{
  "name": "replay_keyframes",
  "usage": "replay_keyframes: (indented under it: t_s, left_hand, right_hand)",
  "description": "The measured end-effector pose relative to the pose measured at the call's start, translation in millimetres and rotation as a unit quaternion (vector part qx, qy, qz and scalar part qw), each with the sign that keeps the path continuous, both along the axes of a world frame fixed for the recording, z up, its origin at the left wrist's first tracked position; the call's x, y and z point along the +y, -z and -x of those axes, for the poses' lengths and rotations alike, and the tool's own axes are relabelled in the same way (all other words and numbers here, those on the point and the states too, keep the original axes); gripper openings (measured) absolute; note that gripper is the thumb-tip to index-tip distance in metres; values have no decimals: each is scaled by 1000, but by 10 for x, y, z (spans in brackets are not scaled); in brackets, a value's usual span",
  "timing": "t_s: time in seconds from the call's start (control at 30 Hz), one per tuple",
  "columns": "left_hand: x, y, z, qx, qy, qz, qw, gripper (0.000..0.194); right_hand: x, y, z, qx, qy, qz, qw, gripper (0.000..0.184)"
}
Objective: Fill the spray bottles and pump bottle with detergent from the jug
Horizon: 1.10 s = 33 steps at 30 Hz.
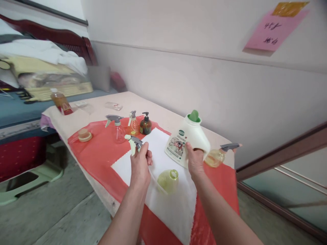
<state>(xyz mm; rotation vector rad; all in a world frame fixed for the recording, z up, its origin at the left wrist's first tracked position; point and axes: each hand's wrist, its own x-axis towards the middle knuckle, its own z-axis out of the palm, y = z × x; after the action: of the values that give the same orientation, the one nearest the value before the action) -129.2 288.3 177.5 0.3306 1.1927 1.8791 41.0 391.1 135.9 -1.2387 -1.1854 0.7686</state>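
My left hand [140, 166] is closed around a grey and pale green trigger spray head [136, 141], its clear dip tube hanging down past the wrist. With my right hand [195, 161] I grip the handle of a white detergent jug [191, 131], which has a printed label and a green spout in its open neck. The jug leans over a white cloth [176, 212]. Between my forearms stands a yellow-green bottle [166, 181] with an open mouth. Right of the jug, a yellowish spray bottle [215, 158] with a grey trigger is tilted or lying; I cannot tell which.
Red sheeting [94, 156] covers much of the table [158, 117]. Beyond my left hand are a clear spray bottle [119, 133], another spray bottle [134, 126], a dark pump bottle [145, 126] and a round tan lid [84, 135]. An amber bottle [60, 102] stands by the far left edge.
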Motion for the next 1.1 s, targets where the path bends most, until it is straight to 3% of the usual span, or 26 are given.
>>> replay_keyframes:
  t_s: [0.13, 0.33, 0.43, 0.53, 0.73, 0.87, 1.1]
  left_hand:
    - [13, -12, 4, 0, -2, -3, 1000, 24]
    - [15, -26, -34, -23, -14, -12, 1000, 25]
    - [3, -17, -63, -47, -35, -41, 997, 25]
    - [-2, -2, -66, -60, -68, -59, 994, 28]
    - [17, -20, -27, -18, -130, -104, 986, 30]
    - [-10, -86, -84, 50, -160, -92, 982, 27]
    - [-81, -139, -222, 183, -142, -75, 970, 25]
  right_hand:
    - [-216, 265, -127, -63, -32, 44, 997, 61]
    - [-1228, 658, -341, -95, -170, 68, 978, 71]
    - [-1470, 747, -275, -125, -234, 77, 961, 89]
    - [-1428, 745, -138, -145, -250, 80, 954, 96]
    - [-1271, 725, -25, -168, -252, 57, 951, 76]
    - [-1305, 661, -95, -212, -237, 53, 947, 74]
    - [-1338, 421, -256, -269, -210, 27, 940, 74]
